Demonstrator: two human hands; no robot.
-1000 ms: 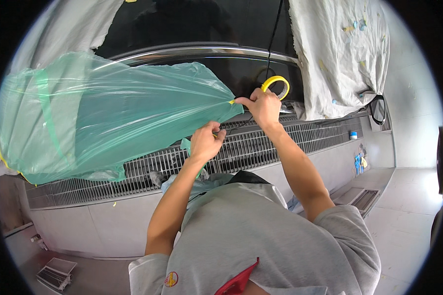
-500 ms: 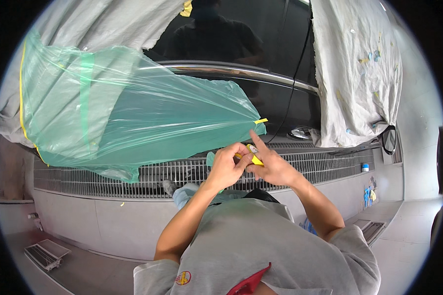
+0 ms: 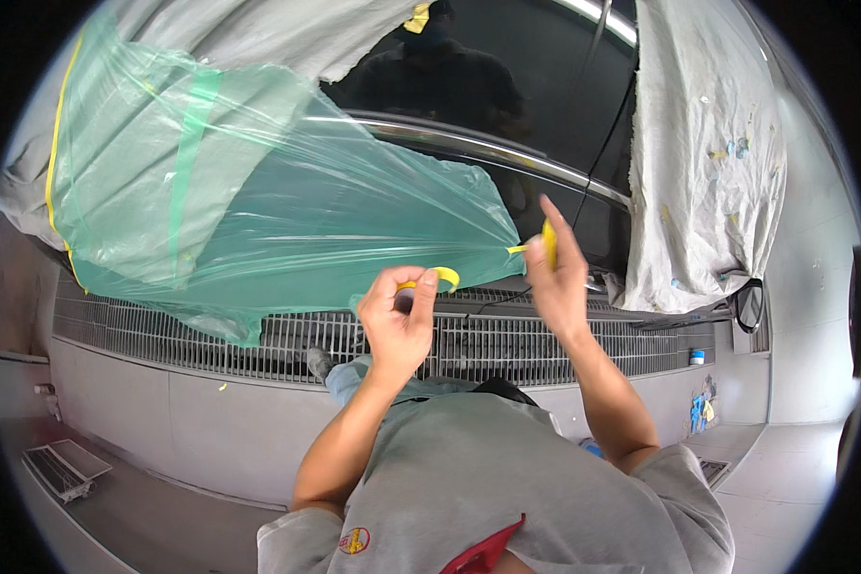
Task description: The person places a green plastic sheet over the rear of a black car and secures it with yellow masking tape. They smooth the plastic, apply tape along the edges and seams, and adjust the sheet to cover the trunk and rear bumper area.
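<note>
A curled band of yellow tape [image 3: 447, 276] is pinched between the thumb and fingers of my left hand [image 3: 397, 325]. My right hand [image 3: 562, 292] is raised beside the right corner of a green plastic sheet [image 3: 354, 225], with more yellow tape [image 3: 549, 241] at its fingers. Whether that piece is a roll or a strip is hard to tell. Between the sheet's gathered corner and my right thumb shows a short yellow tape piece [image 3: 517, 250]. The sheet lies across a black car side [image 3: 440, 91] with a chrome trim strip [image 3: 488, 145].
Pale cloth covers [image 3: 708, 143] hang over the car on both sides. Underfoot runs a metal floor grating [image 3: 488, 349]. A dark cable [image 3: 607, 143] hangs down the car side. A mirror-like part [image 3: 751, 304] sticks out at the right. A framed grille [image 3: 65, 469] lies at the lower left.
My hands have moved apart from the tape between them. The left went left with a curled band; the right rose to the sheet's corner. The view has shifted slightly.
</note>
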